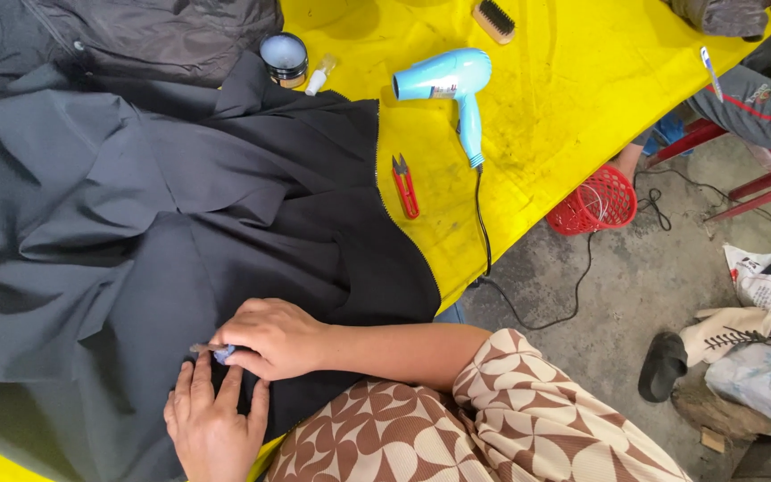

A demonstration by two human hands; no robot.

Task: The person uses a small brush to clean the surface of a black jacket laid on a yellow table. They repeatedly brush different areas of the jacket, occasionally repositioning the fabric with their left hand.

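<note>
1. The right hand (274, 339) is curled into a loose fist and pinches a small blue-tipped tool (218, 353) between thumb and fingers; a thin pale stub of the tool pokes out to the left, and its working end lies against the cloth.
2. The left hand (214, 419) lies flat with the fingers spread, palm down, holding nothing — it presses the cloth just below the tool, its fingertips close beside the right hand.
3. Both hands rest on a dark grey garment (136, 214), a smooth matte woven fabric lying in broad soft folds over the left part of the table; a fine zip runs along its right edge.
4. The person's sleeve (493, 419) is a waffle-textured knit, brown with cream leaf shapes.
5. The table (582, 107) wears a glossy yellow cover, scuffed and smudged. Its right edge runs diagonally, and bare yellow surface lies open between the garment's edge and that drop.
6. On that open strip lie red thread snips (405, 186), just beside the zip edge, and a light blue hair dryer (457, 85), whose black cord trails over the table edge to the concrete floor.
7. Further up stand a round black tin (284, 58) with a shiny lid, a small clear bottle (320, 74) just beside it, and a wooden brush (493, 20).
8. Below the table edge sits a red mesh basket (601, 201); what is in it cannot be made out.
</note>
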